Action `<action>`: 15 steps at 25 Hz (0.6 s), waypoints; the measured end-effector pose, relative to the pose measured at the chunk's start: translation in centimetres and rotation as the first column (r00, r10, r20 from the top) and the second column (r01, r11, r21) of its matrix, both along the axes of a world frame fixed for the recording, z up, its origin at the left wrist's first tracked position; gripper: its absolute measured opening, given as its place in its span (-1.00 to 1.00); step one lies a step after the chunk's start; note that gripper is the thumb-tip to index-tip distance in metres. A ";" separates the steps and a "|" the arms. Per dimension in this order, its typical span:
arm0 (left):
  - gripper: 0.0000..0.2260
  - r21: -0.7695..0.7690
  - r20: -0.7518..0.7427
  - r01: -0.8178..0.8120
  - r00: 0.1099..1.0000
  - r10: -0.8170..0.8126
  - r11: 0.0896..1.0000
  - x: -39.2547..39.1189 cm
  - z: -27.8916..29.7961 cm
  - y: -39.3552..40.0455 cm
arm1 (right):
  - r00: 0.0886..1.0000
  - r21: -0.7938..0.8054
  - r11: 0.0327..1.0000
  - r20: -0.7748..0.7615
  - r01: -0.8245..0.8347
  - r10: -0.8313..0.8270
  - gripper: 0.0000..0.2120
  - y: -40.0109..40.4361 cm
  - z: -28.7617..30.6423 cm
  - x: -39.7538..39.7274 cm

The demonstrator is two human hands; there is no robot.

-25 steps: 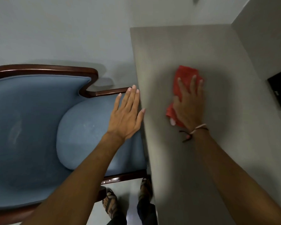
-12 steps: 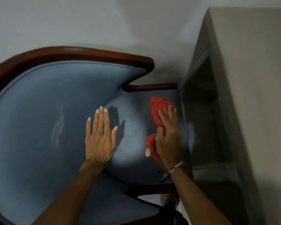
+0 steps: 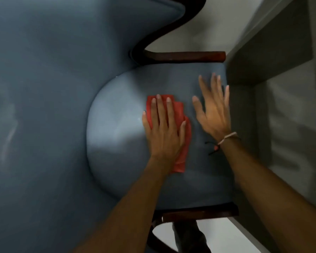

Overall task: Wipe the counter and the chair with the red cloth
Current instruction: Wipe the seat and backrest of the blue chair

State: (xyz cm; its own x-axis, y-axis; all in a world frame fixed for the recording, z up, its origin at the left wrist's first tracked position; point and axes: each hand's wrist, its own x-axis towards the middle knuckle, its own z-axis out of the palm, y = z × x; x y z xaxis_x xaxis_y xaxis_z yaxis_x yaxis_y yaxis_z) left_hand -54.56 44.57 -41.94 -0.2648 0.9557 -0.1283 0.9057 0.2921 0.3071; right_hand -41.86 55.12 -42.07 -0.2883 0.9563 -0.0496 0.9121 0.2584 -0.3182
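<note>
The red cloth (image 3: 181,143) lies flat on the round blue seat cushion of the chair (image 3: 117,128). My left hand (image 3: 163,130) presses down on the cloth with fingers spread, covering most of it. To the right of the cloth my right hand (image 3: 212,110) hovers over the seat, fingers apart and holding nothing; a string bracelet is on its wrist. The grey counter (image 3: 274,57) stands to the right of the chair, only its side and edge showing.
The chair has a tall blue padded back at the left and dark wooden arms (image 3: 186,56) above and below the seat. The counter's side panel stands close against the seat's right edge. Pale floor (image 3: 232,234) and my foot show at the bottom.
The cloth passed from my right hand to my left hand, which now presses it on the seat. My right hand let go and moved right. The view closed in on the seat.
</note>
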 end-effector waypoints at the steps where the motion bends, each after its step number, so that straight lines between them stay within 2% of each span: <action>1: -0.36 0.003 -0.019 -0.027 0.999 0.027 1.000 0.2 -1.1 0.1 | 0.998 -0.009 1.000 0.059 -0.022 0.022 -0.41 0.8 -0.9 -0.4; 3: -0.42 0.108 -0.039 0.052 0.998 -0.048 0.993 0.3 -2.6 -0.9 | 0.993 0.018 0.999 0.115 -0.034 0.032 -0.41 1.4 -2.5 -0.8; 5: -0.48 0.227 -0.008 0.325 0.943 -0.332 0.918 0.4 -3.0 -3.3 | 0.995 0.074 0.997 0.097 -0.031 0.023 -0.41 1.6 -3.0 -0.8; 7: -0.53 0.247 -0.028 0.642 0.753 -0.657 0.726 0.2 -2.4 -6.0 | 0.999 0.057 0.998 0.047 -0.023 0.020 -0.43 1.7 -2.9 -0.4; 8: -0.54 0.219 -0.052 0.751 0.646 -0.761 0.623 -0.5 -1.9 -6.3 | 1.000 0.037 0.999 0.018 -0.020 0.019 -0.43 1.6 -2.8 -0.3; 9: -0.55 0.190 -0.072 0.816 0.566 -0.821 0.546 -2.0 -1.4 -5.2 | 1.000 0.029 0.999 -0.005 -0.024 0.024 -0.44 1.6 -2.8 -0.3; 10: -0.54 0.170 -0.090 0.836 0.540 -0.837 0.521 -3.6 -1.1 -3.0 | 0.999 0.035 0.999 -0.013 -0.032 0.033 -0.44 1.7 -2.8 -0.3; 11: -0.52 0.152 -0.102 0.820 0.569 -0.816 0.553 -5.3 -0.7 -0.2 | 0.999 0.046 0.998 -0.012 -0.037 0.038 -0.44 1.7 -3.0 -0.1; 13: -0.48 0.071 -0.145 0.720 0.692 -0.707 0.690 -9.5 -0.1 6.2 | 0.999 0.075 0.997 -0.022 -0.032 0.034 -0.45 1.7 -3.2 0.0; 15: -0.45 -0.009 -0.193 0.619 0.770 -0.608 0.786 -13.4 0.5 11.4 | 1.000 0.109 0.994 -0.022 -0.010 0.012 -0.46 1.5 -3.4 0.0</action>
State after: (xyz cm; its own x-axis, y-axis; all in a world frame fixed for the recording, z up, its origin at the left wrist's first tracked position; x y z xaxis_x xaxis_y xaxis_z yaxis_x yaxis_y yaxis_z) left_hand -67.97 55.93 -41.39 0.3673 0.9264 -0.0835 0.9262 -0.3560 0.1241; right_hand -41.91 56.67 -45.49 -0.2986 0.9524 0.0610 0.9020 0.3025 -0.3081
